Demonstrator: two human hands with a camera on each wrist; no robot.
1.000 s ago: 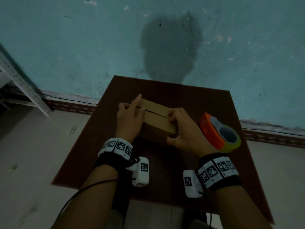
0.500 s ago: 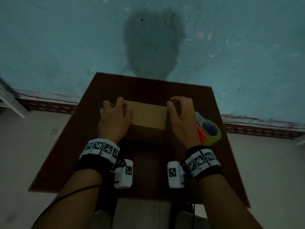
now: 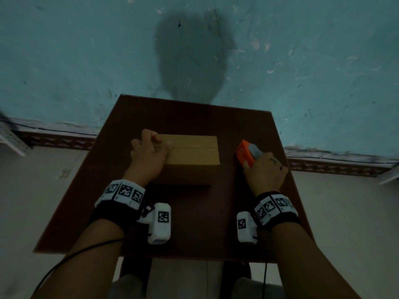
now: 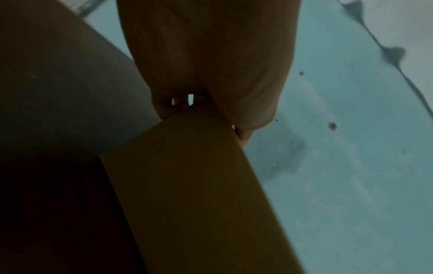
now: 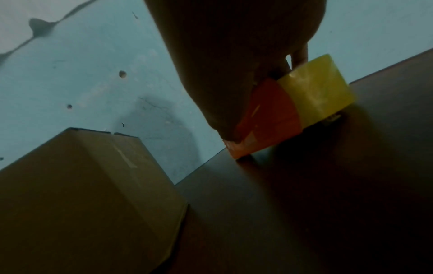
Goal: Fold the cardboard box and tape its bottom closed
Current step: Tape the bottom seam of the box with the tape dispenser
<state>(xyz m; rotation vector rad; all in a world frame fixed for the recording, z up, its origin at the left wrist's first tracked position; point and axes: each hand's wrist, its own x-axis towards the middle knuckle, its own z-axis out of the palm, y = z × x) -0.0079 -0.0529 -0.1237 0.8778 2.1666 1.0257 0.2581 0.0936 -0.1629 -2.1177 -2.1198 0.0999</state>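
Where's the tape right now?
Head view: the tape is on the table, right of the box, gripped by the right hand.

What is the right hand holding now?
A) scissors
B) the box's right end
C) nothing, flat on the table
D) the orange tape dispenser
D: the right hand grips the orange tape dispenser, apart from the cardboard box that the left hand holds at its left end.

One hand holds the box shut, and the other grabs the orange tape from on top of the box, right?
Not quite. The left hand holds the box shut and the right hand grabs the tape, but the tape is on the table beside the box, not on top. The head view shows it.
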